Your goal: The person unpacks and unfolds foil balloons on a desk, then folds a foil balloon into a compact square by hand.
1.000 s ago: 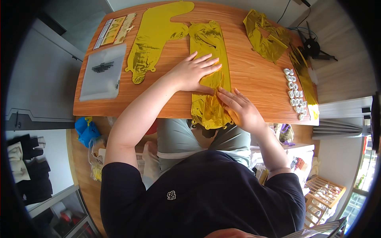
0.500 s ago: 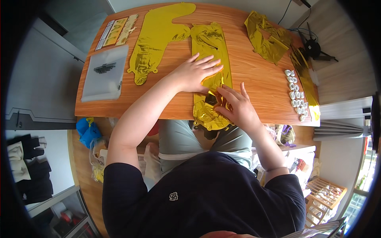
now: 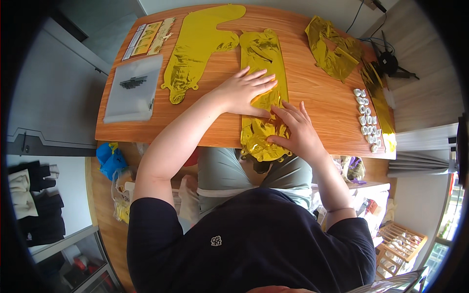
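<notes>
A flat gold foil balloon lies lengthwise before me, its crinkled near end hanging over the table's front edge. My left hand rests flat across its middle, fingers spread and thumb stretched toward my right hand. My right hand touches the wrinkled near part from the right, thumb and fingers apart, the fingers slightly bent. No foil shows pinched between them. To the left, a second gold foil balloon with a curved outline and small tabs is spread out, its side close against the first one.
On the table's left are a translucent sheet or pouch with dark thin pieces and some printed cards. Crumpled gold foil lies at the far right, near several small white rolls and a black stand with cables.
My right hand's fingers have parted from the raised foil fold, which now lies flatter. The left hand stays on the balloon, its thumb reaching farther right. The whole view has shifted slightly.
</notes>
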